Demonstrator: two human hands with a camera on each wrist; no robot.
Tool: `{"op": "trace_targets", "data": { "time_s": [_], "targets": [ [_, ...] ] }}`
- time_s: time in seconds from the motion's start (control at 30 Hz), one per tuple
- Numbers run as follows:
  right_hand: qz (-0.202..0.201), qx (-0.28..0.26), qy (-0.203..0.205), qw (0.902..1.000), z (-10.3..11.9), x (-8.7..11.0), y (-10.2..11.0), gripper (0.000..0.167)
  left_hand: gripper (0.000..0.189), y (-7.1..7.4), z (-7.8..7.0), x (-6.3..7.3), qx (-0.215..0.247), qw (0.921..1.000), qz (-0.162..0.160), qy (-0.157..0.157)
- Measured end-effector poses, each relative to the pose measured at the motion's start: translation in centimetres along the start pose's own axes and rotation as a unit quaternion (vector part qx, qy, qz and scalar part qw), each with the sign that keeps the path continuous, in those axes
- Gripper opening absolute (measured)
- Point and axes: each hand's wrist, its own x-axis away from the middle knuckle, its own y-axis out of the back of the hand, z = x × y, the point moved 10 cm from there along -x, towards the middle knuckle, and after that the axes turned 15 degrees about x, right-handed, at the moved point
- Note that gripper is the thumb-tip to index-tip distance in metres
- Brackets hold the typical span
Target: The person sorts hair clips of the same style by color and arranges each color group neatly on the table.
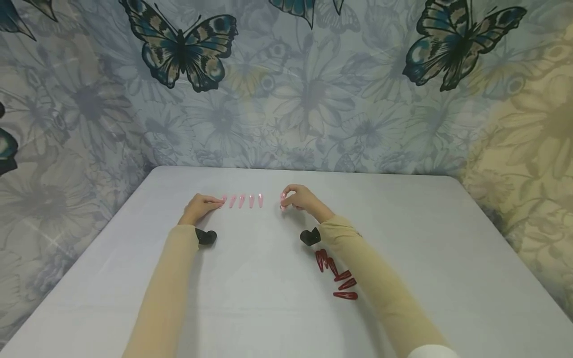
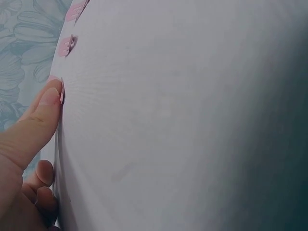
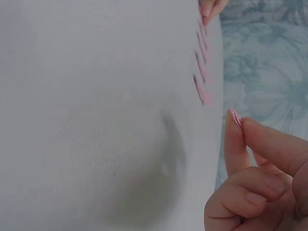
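Note:
Several pink snap hair clips (image 1: pixel 241 201) lie side by side in a row toward the far side of the white table. At the row's left end, my left hand (image 1: pixel 197 206) pinches the outermost pink clip (image 2: pixel 62 94) between thumb and index finger, mostly covering it. To the right of the row, my right hand (image 1: pixel 302 198) holds another pink hair clip (image 3: pixel 236 119) between thumb and index fingertip, raised off the tabletop. The other fingers of that hand are curled in the right wrist view.
Several dark red snap hair clips (image 1: pixel 345 295) lie scattered beside my right forearm, on its inner side. The white table (image 1: pixel 259 268) ends at a far edge close behind the pink row. Butterfly-patterned fabric (image 1: pixel 309 109) hangs behind it.

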Motion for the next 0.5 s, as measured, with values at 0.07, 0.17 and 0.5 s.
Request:
{"op": "trace_targets", "data": {
  "time_s": [0.07,0.17,0.5],
  "targets": [
    [-0.017,-0.014,-0.006,0.9997,0.1,-0.7,0.0,0.013,0.036,0.0,0.0,-0.2,-0.005,1.0000,0.001,-0.002],
    [-0.044,-0.014,-0.005,0.9989,0.5,-1.5,0.1,0.013,0.036,0.1,0.1,-0.4,-0.012,0.9999,-0.003,-0.003],
    [-0.095,0.039,-0.011,0.9946,0.4,-1.9,-0.5,0.012,0.033,-0.1,-0.6,0.2,-0.008,0.9999,-0.008,-0.006]
  ]
}}
